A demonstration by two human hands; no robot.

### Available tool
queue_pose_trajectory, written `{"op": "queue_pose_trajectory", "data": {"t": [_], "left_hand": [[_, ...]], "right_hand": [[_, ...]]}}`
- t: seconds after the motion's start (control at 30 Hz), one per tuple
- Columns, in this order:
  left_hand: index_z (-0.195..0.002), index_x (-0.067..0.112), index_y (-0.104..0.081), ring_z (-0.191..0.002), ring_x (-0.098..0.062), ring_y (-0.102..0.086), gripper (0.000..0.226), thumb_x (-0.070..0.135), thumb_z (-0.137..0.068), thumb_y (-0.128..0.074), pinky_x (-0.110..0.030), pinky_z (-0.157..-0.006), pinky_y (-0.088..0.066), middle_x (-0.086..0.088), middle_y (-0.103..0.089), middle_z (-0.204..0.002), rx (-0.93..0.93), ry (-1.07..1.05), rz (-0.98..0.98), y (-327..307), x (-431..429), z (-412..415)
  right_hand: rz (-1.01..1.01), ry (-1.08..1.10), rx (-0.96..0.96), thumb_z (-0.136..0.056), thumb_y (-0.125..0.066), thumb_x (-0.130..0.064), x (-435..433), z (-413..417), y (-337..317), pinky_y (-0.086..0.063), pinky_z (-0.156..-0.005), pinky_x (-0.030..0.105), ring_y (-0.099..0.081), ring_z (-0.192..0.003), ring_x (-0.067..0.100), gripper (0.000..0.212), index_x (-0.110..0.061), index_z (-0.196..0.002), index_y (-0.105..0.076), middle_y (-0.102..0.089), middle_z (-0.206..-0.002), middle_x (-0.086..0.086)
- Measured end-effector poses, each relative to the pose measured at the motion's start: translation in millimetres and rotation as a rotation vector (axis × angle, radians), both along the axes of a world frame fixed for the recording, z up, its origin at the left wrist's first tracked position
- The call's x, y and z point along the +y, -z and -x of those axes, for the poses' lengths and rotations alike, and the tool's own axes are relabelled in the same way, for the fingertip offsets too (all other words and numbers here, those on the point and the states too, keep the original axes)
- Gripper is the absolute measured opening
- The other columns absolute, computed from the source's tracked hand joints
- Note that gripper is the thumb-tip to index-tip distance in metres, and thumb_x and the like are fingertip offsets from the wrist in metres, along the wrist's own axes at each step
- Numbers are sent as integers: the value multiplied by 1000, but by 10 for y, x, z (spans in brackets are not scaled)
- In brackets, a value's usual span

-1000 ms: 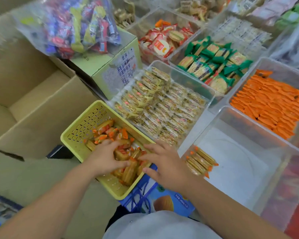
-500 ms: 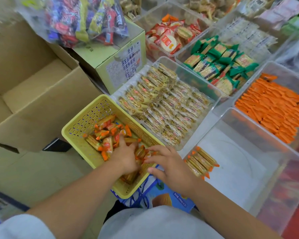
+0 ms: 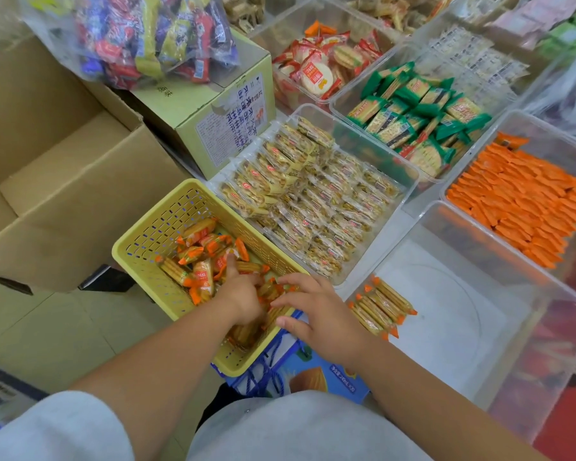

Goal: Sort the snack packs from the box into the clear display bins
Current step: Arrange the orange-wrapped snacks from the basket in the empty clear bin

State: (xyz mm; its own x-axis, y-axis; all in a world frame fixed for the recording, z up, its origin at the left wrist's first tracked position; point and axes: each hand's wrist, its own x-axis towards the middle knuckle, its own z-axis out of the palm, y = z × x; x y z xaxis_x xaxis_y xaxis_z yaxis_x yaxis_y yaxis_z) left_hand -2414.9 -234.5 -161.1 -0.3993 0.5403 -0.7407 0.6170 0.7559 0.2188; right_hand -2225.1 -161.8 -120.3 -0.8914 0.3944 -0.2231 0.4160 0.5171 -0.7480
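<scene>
the left hand [image 3: 241,296] is down in the yellow basket [image 3: 153,234], sunk among the orange-ended packs [image 3: 198,232] piled loose there. one finger lies out straight over the heap. the others are buried under wrappers, so i cannot tell whether its grip is clamped on a pack. the right hand [image 3: 316,311] is over the basket's near right rim, just beside the left. its grip is apart: fingers spread and nearly straight, tips touching the packs at the edge of the pile.

the basket's near end rests on a blue carton [image 3: 316,377]. a big open cardboard box [image 3: 64,181] stands to its left and clear bins to its right. just right of the right hand is a large clear bin [image 3: 479,234]. in its near left corner lies a short row [image 3: 381,306] of the same packs, side by side with their orange ends lined up.

just beyond the basket is a bin of tan packs [image 3: 313,207] stacked in rows. farther back are bins of green packs [image 3: 413,118] and red-and-white packs [image 3: 316,71]. to the right, behind the large bin, is one of orange packs [image 3: 519,201] laid in tight rows. a green carton [image 3: 213,104] stands behind the basket, with a bag of mixed sweets [image 3: 147,34] on top.
</scene>
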Motion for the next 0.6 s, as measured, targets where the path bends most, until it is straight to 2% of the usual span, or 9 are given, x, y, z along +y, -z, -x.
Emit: {"op": "queue_pose_trajectory", "data": {"t": [0.07,0.13,0.23,0.3,0.4,0.5,0.6], "left_hand": [[-152,31,-47,-153,-41,-25,85,32,-77,-88,-43,-117,-41,-7,23,-168,-26,-34,-55,-22,9,-25],[-149,31,-51,-150,-40,-30,85,36,-73,-89,-46,-116,-42,-9,0,-168,-35,-34,-89,-70,3,-33],[-144,30,-57,-135,-34,-47,85,39,-67,-91,-42,-107,-47,-10,-36,-147,-8,-38,-161,-156,-23,22],[-140,29,-59,-125,-29,-53,82,38,-66,-91,-38,-101,-49,-7,-48,-134,5,-51,-222,-197,-52,96],[-143,30,-55,-124,-28,-51,86,41,-67,-92,-38,-100,-48,-5,-45,-135,7,-5,-194,-227,-113,192],[-145,39,-51,-133,-33,-41,87,60,-68,-85,-45,-107,-45,-5,-36,-143,75,167,-35,-215,-139,226],[-143,50,-49,-141,-40,-28,85,79,-66,-70,-55,-116,-27,-7,-36,-145,223,354,109,-204,-68,219]], "right_hand": [[0,-3,-4,-97,-61,-46,1,-5,8,-24,-112,34,-27,-138,15,31,-35,-125,-67,-37,-151,-19],[1,-8,-8,-98,-60,-47,0,-6,10,-26,-113,37,-27,-138,15,31,-36,-126,-66,-37,-151,-19],[-1,-11,-7,-98,-59,-48,9,-10,7,-28,-114,39,-27,-138,15,32,-35,-126,-66,-37,-151,-18],[1,-14,-7,-98,-59,-47,16,-14,8,-28,-114,39,-27,-138,15,32,-34,-126,-67,-37,-151,-18],[-7,-13,-6,-98,-59,-48,15,-13,8,-28,-114,38,-27,-138,15,32,-34,-126,-67,-37,-151,-19],[-15,-8,-5,-97,-59,-49,0,-12,14,-27,-113,36,-27,-138,13,32,-35,-125,-67,-37,-150,-21],[-13,-5,-7,-97,-59,-49,-8,-13,20,-26,-113,36,-26,-139,13,32,-36,-125,-67,-37,-150,-23]]}}
